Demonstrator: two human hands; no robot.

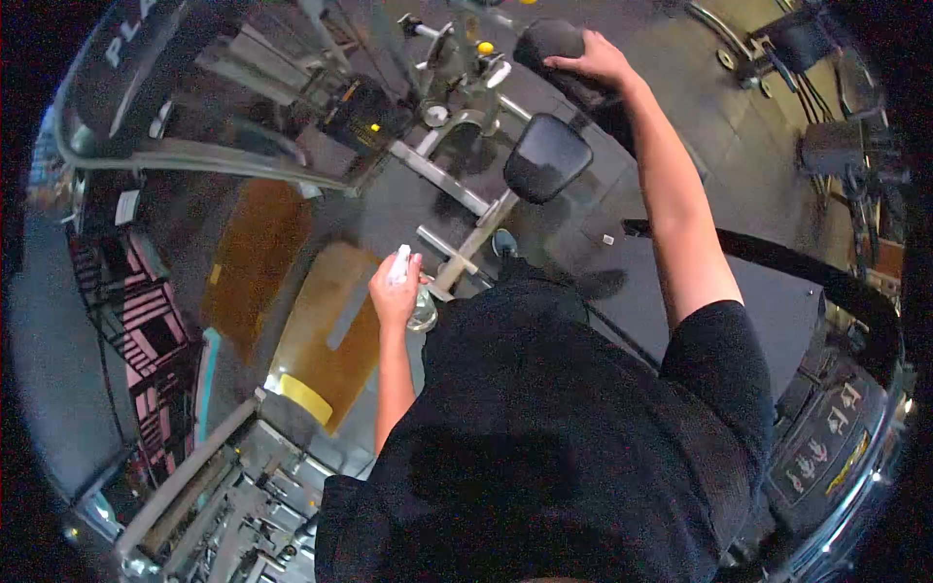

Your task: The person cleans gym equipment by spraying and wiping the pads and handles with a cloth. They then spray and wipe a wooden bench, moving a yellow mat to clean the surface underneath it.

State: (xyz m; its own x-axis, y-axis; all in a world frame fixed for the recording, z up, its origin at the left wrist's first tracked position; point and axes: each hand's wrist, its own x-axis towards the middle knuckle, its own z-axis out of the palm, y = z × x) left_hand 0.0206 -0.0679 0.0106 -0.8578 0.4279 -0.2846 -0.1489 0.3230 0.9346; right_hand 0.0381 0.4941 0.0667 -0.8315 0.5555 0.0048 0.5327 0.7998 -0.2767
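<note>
My left hand is wrapped round a spray bottle with a white nozzle and a clear body, held low beside my black clothing. My right hand reaches far forward and rests on a dark padded part of a gym machine. Whether a cloth lies under its fingers cannot be made out. Nearer to me, a black seat pad sits on the machine's grey metal frame.
Two brown boards lie to the left, one with a yellow end. Metal rails and machine parts stand at the lower left. A dark bench-like surface is at the right, with other gym machines beyond.
</note>
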